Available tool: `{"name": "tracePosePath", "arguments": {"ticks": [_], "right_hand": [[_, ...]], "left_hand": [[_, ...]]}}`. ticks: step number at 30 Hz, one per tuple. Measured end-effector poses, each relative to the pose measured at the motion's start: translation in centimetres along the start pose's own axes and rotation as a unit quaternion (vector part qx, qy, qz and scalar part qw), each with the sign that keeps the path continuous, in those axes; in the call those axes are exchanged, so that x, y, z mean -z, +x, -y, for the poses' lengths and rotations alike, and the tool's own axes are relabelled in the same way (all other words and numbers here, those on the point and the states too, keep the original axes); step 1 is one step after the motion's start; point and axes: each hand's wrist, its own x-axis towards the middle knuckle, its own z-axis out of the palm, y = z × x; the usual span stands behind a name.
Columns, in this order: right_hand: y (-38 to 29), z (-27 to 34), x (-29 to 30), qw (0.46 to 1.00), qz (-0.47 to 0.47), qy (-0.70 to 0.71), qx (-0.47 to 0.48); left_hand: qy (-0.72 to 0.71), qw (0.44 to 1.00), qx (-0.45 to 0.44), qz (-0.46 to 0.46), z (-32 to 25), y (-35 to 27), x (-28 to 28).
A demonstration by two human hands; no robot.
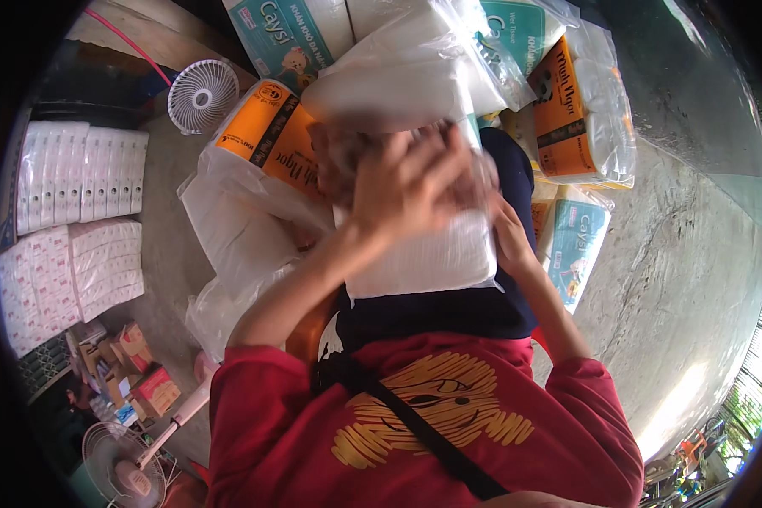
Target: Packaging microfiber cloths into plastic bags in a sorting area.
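Observation:
A plastic-wrapped pack of white tissues [419, 260] lies across my lap. Over its upper part is my left hand [413, 178], blurred, with the fingers spread. Beneath that hand shows a blurred brownish patch that I cannot make out. At the pack's right side, my right hand [511, 235] holds the edge, its fingertips partly hidden. Just beyond the hands, a white plastic-wrapped bundle [387, 95] is blurred too. Left of them stands an orange-labelled tissue pack [260, 127], above crumpled clear plastic bags [235, 222].
Teal-labelled tissue packs [286, 38] lie at the top and a similar one [578, 244] at the right. An orange-labelled roll pack [565, 114] stands upper right. A small white fan [203, 96], stacked wrapped packs [76, 178], cardboard boxes [155, 390] and a standing fan [130, 473] are on the left.

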Motion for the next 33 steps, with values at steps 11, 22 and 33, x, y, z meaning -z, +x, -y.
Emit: {"name": "tracePosePath", "arguments": {"ticks": [11, 22, 33], "right_hand": [[0.1, 0.9, -1.8, 0.999, -0.042, -0.022, -0.027], [0.6, 0.5, -1.5, 0.992, -0.040, -0.117, -0.001], [-0.2, 0.1, -2.2, 0.955, -0.141, -0.259, 0.016]], "left_hand": [[0.066, 0.994, -0.060, -0.065, 1.1, -1.9, 0.4], [0.089, 0.986, 0.078, -0.114, 7.3, 2.7, -1.5], [0.061, 0.990, -0.125, -0.036, -4.0, -6.8, 1.3]]}}
